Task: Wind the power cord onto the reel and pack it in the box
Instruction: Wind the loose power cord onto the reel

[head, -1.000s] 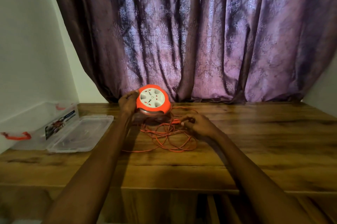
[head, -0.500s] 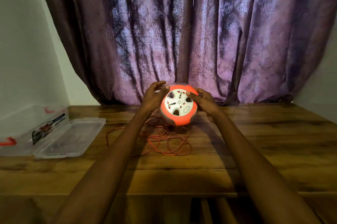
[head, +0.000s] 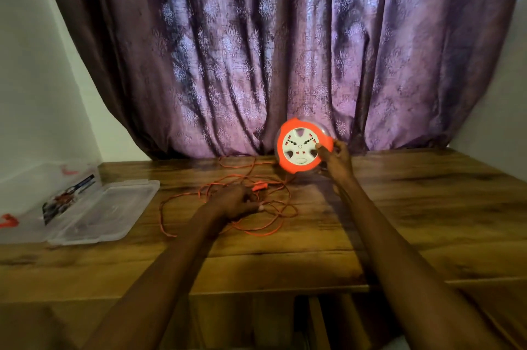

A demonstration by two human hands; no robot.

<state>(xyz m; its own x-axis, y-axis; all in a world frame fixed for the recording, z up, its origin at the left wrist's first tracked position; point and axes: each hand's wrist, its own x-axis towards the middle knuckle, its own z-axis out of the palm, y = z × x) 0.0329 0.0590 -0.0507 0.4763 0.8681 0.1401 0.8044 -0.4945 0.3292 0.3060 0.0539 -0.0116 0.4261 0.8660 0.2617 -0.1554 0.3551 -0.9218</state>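
The power cord (head: 242, 201) lies in loose orange loops on the wooden table (head: 399, 207), spread between the open box and the reel, and none of it can be seen wound on. The cord reel (head: 302, 149) is held upright above the far edge of the table, its white socket face turned toward the camera.

The right hand (head: 338, 160) holds the reel by its right rim, thumb on the front face and fingers behind. The left hand (head: 235, 202) rests palm down on the tangle, just beside the orange plug (head: 259, 186); whether its grip has closed on a strand cannot be told from this view.

The step in hand appears to be the start of winding. To do it well:
- Keep the reel steady and upright in the right hand.
- Feed the cord with the left hand under light tension, so the turns lie side by side.
- Clear crossed loops before they reach the reel, since the pile overlaps itself in several places.
- Let the plug end come last.

The clear plastic box (head: 34, 201) sits open at the left edge of the table, its lid (head: 105, 211) folded flat beside it.
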